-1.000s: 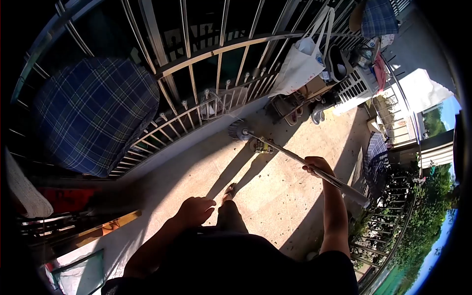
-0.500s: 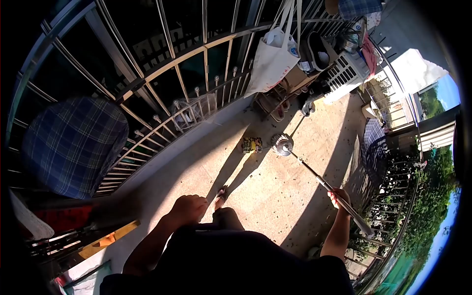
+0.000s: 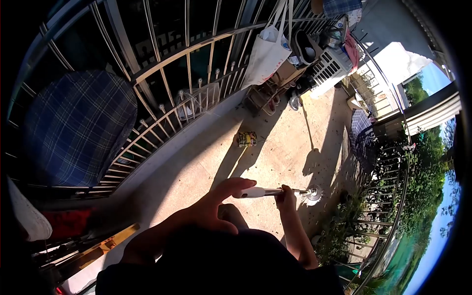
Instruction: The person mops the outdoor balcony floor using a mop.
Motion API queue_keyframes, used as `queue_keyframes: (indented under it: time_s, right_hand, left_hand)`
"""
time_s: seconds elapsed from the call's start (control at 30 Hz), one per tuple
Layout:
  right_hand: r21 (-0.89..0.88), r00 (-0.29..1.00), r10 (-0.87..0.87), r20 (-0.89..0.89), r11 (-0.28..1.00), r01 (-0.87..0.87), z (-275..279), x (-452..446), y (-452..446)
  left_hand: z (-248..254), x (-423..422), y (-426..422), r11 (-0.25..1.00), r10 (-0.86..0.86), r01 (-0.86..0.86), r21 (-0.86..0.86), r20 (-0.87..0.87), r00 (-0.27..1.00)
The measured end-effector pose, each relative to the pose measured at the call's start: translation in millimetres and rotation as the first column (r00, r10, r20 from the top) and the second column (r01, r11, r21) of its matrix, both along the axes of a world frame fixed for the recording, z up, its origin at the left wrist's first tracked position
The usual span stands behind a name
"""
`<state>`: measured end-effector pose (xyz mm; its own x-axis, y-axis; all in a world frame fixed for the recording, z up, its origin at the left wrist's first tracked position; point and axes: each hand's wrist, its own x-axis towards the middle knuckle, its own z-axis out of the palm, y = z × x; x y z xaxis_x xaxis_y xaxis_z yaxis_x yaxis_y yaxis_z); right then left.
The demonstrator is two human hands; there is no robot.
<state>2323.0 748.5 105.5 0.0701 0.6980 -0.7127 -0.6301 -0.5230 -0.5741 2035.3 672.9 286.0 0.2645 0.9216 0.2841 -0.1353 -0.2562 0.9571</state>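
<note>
A mop with a round, pale fringed head (image 3: 312,194) is held off to the right, its metal pole running sideways in front of me. My right hand (image 3: 285,197) is wrapped round the pole between the head and the white grip (image 3: 249,192). Close to that grip's end is my left hand (image 3: 209,209), with thumb and fingers spread apart and nothing inside them. I cannot tell whether its fingertip touches the grip. On the tiled floor (image 3: 201,162) ahead lies a small multicoloured, patterned block-like item (image 3: 247,139).
A metal railing (image 3: 172,63) with a white tote bag (image 3: 268,56) runs along the left. A plaid-covered round object (image 3: 81,128) stands nearby. Shoes (image 3: 269,105) and a white slatted crate (image 3: 330,69) are at the back. Plants (image 3: 423,182) line the right railing.
The mop has swung from pointing ahead to lying sideways, its head now at the right and its grip at my left. My right hand came inward; my left hand opened toward the grip.
</note>
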Motion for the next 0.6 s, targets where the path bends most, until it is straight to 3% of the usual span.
queue_keyframes:
  time_s: [0.07,0.1,0.13,0.17,0.2,0.23,0.27,0.33,0.4,0.43,0.47,0.5,0.53,0.6]
  right_hand:
    - [-0.087,0.990,-0.127,-0.061,0.989,0.122,47,-74,-43]
    - [0.092,0.997,0.073,-0.005,0.993,-0.072,13,-76,-65]
    - [-0.103,0.923,0.029,-0.383,0.992,-0.074,57,-111,-90]
    - [-0.147,0.886,0.134,-0.444,0.964,-0.220,67,-128,-112]
    - [-0.077,0.728,0.234,-0.644,0.927,-0.366,72,-143,-132]
    - [-0.159,0.697,0.253,-0.671,0.869,-0.468,75,-159,-155]
    - [-0.161,0.706,0.242,-0.666,0.877,-0.452,90,-177,-176]
    - [-0.216,0.616,0.287,-0.733,0.761,-0.611,88,-209,-196]
    - [-0.294,0.642,0.252,-0.724,0.729,-0.619,49,-243,-213]
    - [-0.105,0.437,0.362,-0.824,0.659,-0.745,8,-262,-230]
    - [0.004,0.343,0.466,-0.815,0.597,-0.802,18,-281,-242]
    - [-0.050,0.387,0.536,-0.751,0.538,-0.841,34,-305,-253]
    - [0.020,0.310,0.568,-0.763,0.500,-0.866,32,-325,-268]
    - [0.000,0.263,0.591,-0.763,0.407,-0.913,43,-360,-287]
  left_hand:
    - [13,-29,-27,0.979,0.152,-0.128,0.159,-0.144,0.978]
    - [8,-40,-49,0.943,0.311,-0.270,0.192,-0.229,0.922]
    - [24,-50,-69,0.803,0.573,-0.450,0.389,-0.301,0.762]
    - [33,-72,-92,0.679,0.696,-0.482,0.553,-0.278,0.662]
    - [42,-90,-123,0.612,0.748,-0.605,0.510,-0.122,0.653]
    - [55,-101,-156,0.529,0.797,-0.740,0.416,0.057,0.602]
    - [70,-112,-174,0.343,0.897,-0.698,0.629,0.001,0.442]
    - [89,-126,-224,0.162,0.984,-0.738,0.655,-0.046,0.175]
    - [93,-137,-269,-0.123,0.988,-0.767,0.630,0.008,-0.152]
    - [97,-144,-287,-0.202,0.960,-0.721,0.663,-0.011,-0.279]
    - [103,-151,-306,-0.246,0.953,-0.685,0.686,0.043,-0.299]
    - [112,-151,-320,-0.359,0.887,-0.633,0.686,0.041,-0.459]
    - [115,-166,-359,-0.381,0.760,-0.451,0.807,-0.004,-0.649]
    - [121,-179,-412,-0.326,0.447,-0.198,0.925,-0.034,-0.894]
